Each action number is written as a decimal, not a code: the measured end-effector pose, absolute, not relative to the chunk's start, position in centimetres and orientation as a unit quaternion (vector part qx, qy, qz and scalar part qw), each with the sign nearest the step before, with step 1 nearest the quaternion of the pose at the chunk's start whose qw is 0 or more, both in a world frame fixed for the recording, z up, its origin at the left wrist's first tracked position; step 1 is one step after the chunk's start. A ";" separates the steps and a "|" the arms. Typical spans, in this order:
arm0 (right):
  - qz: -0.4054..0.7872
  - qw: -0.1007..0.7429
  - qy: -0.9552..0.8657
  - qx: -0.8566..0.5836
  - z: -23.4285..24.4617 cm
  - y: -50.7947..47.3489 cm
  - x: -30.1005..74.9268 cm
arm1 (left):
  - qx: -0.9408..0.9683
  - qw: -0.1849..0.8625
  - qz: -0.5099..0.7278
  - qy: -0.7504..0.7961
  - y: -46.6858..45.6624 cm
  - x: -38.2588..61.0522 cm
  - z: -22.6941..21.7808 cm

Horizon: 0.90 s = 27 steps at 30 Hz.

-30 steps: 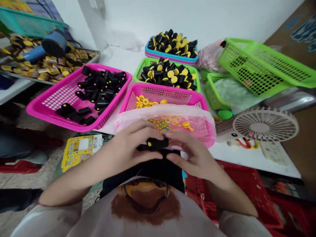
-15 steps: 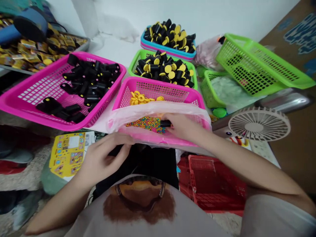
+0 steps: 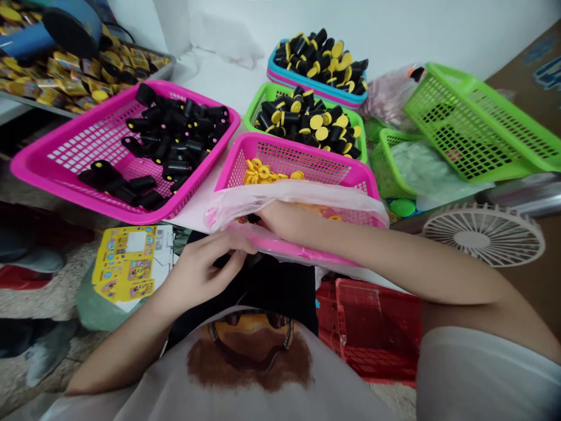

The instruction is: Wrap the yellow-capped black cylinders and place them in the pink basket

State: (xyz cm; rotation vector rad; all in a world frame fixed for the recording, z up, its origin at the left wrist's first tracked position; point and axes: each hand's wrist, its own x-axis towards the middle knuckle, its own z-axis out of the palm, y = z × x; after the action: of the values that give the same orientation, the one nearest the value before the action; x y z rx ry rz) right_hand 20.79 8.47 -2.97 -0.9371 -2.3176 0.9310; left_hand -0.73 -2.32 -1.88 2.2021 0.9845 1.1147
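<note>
My right hand (image 3: 280, 219) reaches into an open clear plastic bag (image 3: 307, 190) and is closed around a small black tube (image 3: 253, 218), mostly hidden by the fingers. Tiny coloured beads (image 3: 241, 220) show just beside the tube. My left hand (image 3: 210, 263) is at the bag's near edge, thumb and fingertips pinched on the plastic. The bag lies across the front of a pink basket (image 3: 370, 175), in which yellow rings (image 3: 263, 172) sit toward the back left.
At left a larger pink basket (image 3: 52, 184) holds loose black tubes. Behind are a green basket (image 3: 258, 96) and a blue basket (image 3: 274, 67) of yellow-capped black tubes. A fan (image 3: 482, 237) stands at right; a red crate (image 3: 377, 339) sits below.
My right hand has moved left inside the bag with the black tube, covering most of the beads. My left hand stays at the bag's edge. The whole view has shifted slightly.
</note>
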 end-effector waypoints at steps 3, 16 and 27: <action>0.366 0.187 -0.868 -0.279 -3.2 8.9 20.2 | 0.803 0.248 0.397 0.369 -2.2 -0.7 -1.6; 0.336 0.182 -0.844 -0.377 -1.4 6.0 25.8 | 0.801 0.239 0.406 0.370 -2.4 -1.0 -1.2; 0.173 0.242 -0.844 -0.445 -1.2 2.8 30.1 | 0.836 0.215 0.377 0.336 -1.8 1.1 0.0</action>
State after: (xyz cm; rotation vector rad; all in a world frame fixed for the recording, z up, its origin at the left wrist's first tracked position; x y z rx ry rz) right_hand 30.05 2.82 -1.22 -1.2172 -2.3080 0.4742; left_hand 1.07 -1.79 -0.04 2.3181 0.9304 1.0439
